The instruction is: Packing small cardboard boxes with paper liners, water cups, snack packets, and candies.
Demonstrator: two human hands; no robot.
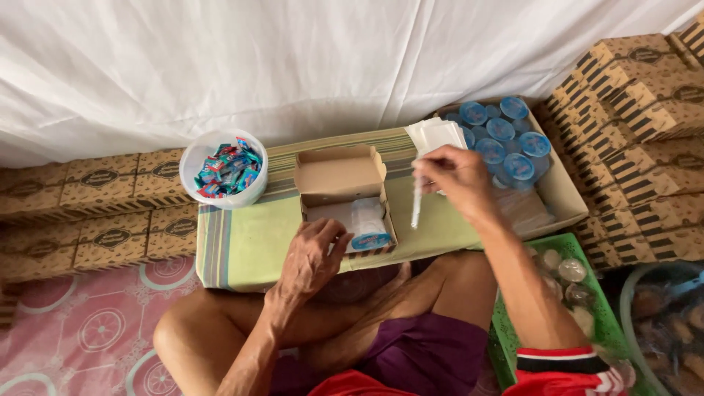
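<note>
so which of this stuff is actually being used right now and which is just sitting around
In use:
- open cardboard box, steadied by the left hand
- sealed water cup lying in it
- wrapped straw in the right hand

Lying about:
- tub of sweets
- tray of sealed cups
- stacked closed boxes
- green crate

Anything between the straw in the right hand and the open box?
Nothing visible. The right hand holds the wrapped straw just right of the open cardboard box, with only bare cloth between. The left hand rests at the box's near edge, and a sealed water cup already lies inside.
</note>
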